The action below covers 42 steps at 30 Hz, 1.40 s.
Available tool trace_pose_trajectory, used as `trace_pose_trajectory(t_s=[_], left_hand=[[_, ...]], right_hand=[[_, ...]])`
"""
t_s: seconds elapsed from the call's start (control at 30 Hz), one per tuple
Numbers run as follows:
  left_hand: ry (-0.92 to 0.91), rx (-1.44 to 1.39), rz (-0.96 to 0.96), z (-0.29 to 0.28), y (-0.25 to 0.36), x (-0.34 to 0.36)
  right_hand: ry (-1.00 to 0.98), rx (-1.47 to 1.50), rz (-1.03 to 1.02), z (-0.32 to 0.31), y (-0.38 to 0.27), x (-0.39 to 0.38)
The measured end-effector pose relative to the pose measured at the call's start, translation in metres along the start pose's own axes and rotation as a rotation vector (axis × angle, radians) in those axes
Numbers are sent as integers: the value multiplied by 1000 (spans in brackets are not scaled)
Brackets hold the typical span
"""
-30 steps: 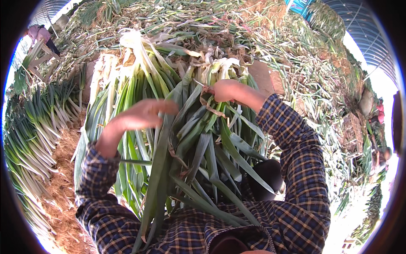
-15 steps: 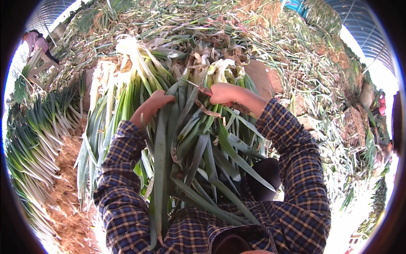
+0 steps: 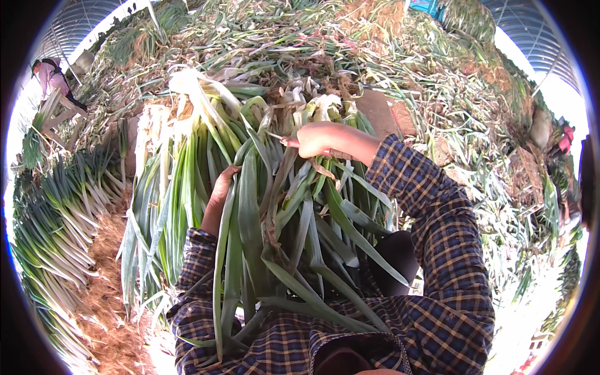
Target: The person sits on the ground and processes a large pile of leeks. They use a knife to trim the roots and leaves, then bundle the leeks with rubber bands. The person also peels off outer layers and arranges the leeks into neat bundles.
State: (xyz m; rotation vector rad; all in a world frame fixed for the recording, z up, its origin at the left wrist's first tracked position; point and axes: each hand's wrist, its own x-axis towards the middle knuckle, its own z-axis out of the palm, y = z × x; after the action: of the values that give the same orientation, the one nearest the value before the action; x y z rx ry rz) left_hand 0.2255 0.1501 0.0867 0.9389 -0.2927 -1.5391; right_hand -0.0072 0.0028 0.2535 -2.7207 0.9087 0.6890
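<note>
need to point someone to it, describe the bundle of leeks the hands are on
Start at the checked sleeves low in the picture. The bundle of leeks lies between them, left hand tucked into it, right hand on top. Unlike the rows at left, it lies across the lap.

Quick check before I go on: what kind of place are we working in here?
Most likely a farm greenhouse or tunnel used for sorting harvested leeks or green onions. An arched roof frame spans overhead, trimmed leaves litter the ground, and cleaned stalks lie in rows beside the bundle in hand.

Both hands, left hand (image 3: 220, 190) and right hand (image 3: 317, 139), grip a leek bundle (image 3: 275, 206)
</note>
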Motion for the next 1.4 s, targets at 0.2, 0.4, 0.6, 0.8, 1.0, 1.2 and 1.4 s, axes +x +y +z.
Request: trace_pose_trajectory(t_s=[0.2,0.4,0.6,0.8,1.0,1.2,1.4], left_hand=[[-54,-128,-81,-20,-6,6],[-5,-127,-94,-28,-11,9],[64,-99,-54,-44,-18,18],[21,318,278,-100,-46,49],[63,754,446,-128,-51,59],[61,1167,633,-77,-26,25],[78,1077,417,-29,19,4]], right_hand=[[10,-34,98,4,1,23],[-71,-22,56,3,-5,58],[143,46,226,-4,6,100],[143,141,196,4,16,150],[50,196,296,23,18,208],[88,351,341,36,37,224],[149,339,252,37,42,207]])
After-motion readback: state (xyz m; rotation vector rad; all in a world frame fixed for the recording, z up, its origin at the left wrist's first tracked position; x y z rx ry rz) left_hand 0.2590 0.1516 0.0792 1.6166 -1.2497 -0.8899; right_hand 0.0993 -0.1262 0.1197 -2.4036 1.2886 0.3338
